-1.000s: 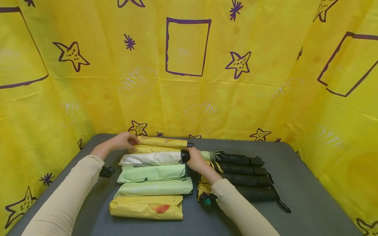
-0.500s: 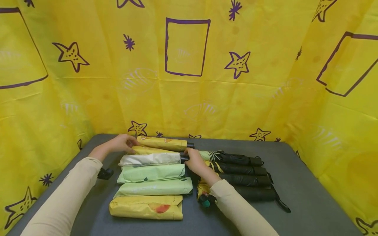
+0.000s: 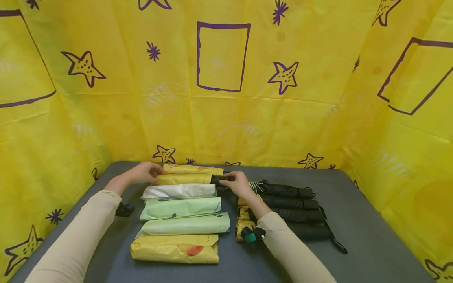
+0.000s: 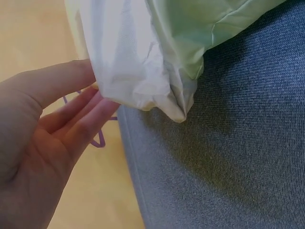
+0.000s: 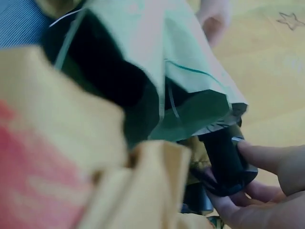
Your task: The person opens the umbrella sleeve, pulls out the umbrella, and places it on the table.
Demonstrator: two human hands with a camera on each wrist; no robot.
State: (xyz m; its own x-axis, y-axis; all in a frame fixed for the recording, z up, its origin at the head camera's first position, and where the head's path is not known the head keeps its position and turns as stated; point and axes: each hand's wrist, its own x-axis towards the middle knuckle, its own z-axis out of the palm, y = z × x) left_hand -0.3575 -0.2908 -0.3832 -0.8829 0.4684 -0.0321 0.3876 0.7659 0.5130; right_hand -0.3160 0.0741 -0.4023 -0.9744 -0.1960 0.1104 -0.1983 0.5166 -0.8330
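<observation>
Several folded umbrellas lie in a column on the grey table, sleeves to the left. My left hand (image 3: 143, 173) pinches the left end of the second yellow umbrella (image 3: 184, 179) from the back. My right hand (image 3: 238, 183) grips that umbrella's black handle (image 3: 216, 180) with thumb and fingers. The right wrist view shows the thumb on a black handle (image 5: 226, 160), fingers behind it. Another yellow umbrella (image 3: 194, 169) lies behind, a white umbrella (image 3: 180, 191) in front. The left wrist view has the white sleeve (image 4: 124, 57) hiding my left fingertips.
Nearer me lie two pale green umbrellas (image 3: 182, 208) and a yellow one with a red patch (image 3: 173, 249). To the right are several folded umbrellas with black ends (image 3: 293, 203). A yellow printed curtain (image 3: 219, 118) hangs around the grey table (image 3: 357, 236).
My right hand has moved back from beside the white umbrella's end to the yellow umbrella's handle. The left hand has barely moved.
</observation>
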